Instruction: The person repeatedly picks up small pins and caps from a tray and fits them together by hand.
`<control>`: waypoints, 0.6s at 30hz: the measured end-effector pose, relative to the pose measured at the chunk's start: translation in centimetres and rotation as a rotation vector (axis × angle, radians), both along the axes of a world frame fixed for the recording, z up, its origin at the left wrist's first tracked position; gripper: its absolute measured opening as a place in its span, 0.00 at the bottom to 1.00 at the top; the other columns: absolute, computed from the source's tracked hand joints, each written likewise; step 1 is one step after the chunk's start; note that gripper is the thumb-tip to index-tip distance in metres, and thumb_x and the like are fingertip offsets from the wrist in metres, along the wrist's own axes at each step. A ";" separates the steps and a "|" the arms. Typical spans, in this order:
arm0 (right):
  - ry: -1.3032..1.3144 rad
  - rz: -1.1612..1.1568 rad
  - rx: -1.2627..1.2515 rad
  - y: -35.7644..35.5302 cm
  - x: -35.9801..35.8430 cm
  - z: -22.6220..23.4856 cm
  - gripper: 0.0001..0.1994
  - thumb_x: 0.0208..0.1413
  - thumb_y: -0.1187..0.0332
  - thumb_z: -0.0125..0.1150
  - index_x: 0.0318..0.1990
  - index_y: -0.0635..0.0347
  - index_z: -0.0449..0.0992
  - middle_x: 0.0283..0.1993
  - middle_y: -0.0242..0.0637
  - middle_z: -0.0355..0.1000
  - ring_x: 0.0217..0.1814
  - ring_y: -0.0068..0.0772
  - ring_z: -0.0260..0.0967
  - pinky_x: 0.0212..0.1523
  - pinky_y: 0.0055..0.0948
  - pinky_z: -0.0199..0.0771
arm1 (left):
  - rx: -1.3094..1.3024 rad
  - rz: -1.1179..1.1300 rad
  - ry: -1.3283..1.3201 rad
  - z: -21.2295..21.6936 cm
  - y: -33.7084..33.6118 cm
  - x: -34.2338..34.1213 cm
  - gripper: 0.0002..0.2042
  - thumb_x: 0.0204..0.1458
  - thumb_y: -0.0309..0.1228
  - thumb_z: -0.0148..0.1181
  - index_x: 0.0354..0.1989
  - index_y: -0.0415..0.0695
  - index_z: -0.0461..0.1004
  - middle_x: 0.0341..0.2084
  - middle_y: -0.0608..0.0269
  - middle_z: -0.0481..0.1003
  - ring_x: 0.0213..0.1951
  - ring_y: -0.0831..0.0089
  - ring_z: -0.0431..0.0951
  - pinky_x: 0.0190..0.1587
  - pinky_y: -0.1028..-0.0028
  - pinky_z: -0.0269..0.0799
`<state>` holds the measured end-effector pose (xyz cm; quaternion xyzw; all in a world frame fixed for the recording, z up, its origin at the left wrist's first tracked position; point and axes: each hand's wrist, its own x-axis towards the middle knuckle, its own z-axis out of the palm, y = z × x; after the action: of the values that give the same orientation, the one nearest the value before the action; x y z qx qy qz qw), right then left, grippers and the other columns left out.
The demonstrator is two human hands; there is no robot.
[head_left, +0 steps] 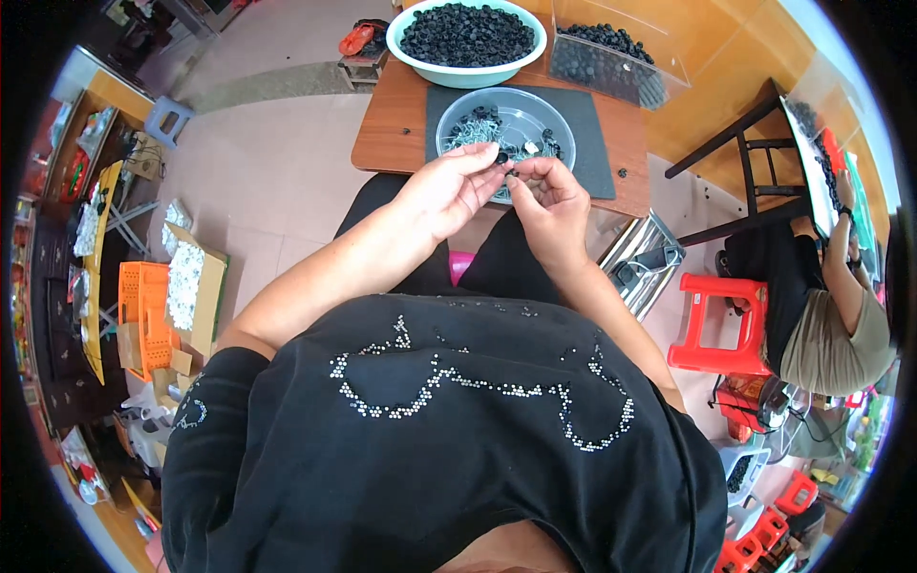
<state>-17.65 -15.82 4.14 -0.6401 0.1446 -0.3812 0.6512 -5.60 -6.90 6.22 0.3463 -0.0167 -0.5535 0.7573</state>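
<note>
Over the near rim of a clear round tub, my two hands are close together, fingertips almost meeting. My left hand is closed on a small black round part, pinched between thumb and fingers. With thumb and forefinger pressed together, my right hand grips a tiny dark piece beside it; its exact kind is too small to tell. Inside the tub lie silvery screws and several black round parts. The tub stands on a dark grey mat.
A pale basin heaped with black round parts and a clear bin of similar parts stand at the table's far side. To the right are a red stool and another person. Orange crates stand left.
</note>
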 end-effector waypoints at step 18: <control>0.009 -0.100 -0.088 -0.2 0.1 0.2 0.07 0.48 0.78 0.61 0.35 0.66 0.73 0.32 0.30 0.72 0.28 0.11 0.65 0.28 0.14 0.66 | -0.025 -0.029 0.007 -0.5 -0.1 -0.6 0.09 0.54 0.25 0.55 0.41 0.39 0.66 0.36 0.63 0.69 0.38 0.76 0.71 0.45 0.81 0.72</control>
<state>-17.52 -16.01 4.34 -0.6620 0.1624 -0.4162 0.6018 -6.20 -6.95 5.73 0.3346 -0.0257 -0.5653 0.7535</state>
